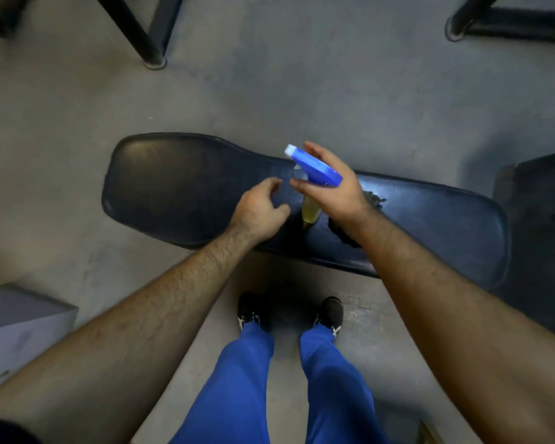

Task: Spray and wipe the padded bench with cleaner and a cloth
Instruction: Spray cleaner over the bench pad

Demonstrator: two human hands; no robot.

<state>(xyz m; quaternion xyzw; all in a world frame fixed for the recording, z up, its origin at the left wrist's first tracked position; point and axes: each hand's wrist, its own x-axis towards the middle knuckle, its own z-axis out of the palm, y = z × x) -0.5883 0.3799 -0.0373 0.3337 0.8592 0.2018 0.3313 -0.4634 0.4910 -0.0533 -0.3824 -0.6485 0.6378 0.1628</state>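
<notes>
From the head camera, the right hand (332, 187) holds a spray bottle (313, 174) with a blue top, its fingers (298, 184) curled round the bottle's neck. The yellow cleaner part hangs just under those fingers, above the dark padded surface (173, 187). The left hand (258, 208) is just beside the bottle, its fingers loosely bent and holding nothing. A dark cloth (374, 198) peeks out behind the right hand.

Probably gym: padded bench (186, 187), steel frames (135, 30)

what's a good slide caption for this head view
Right hand holds a blue-topped spray bottle over the dark padded bench; left hand hovers empty beside it.
</notes>
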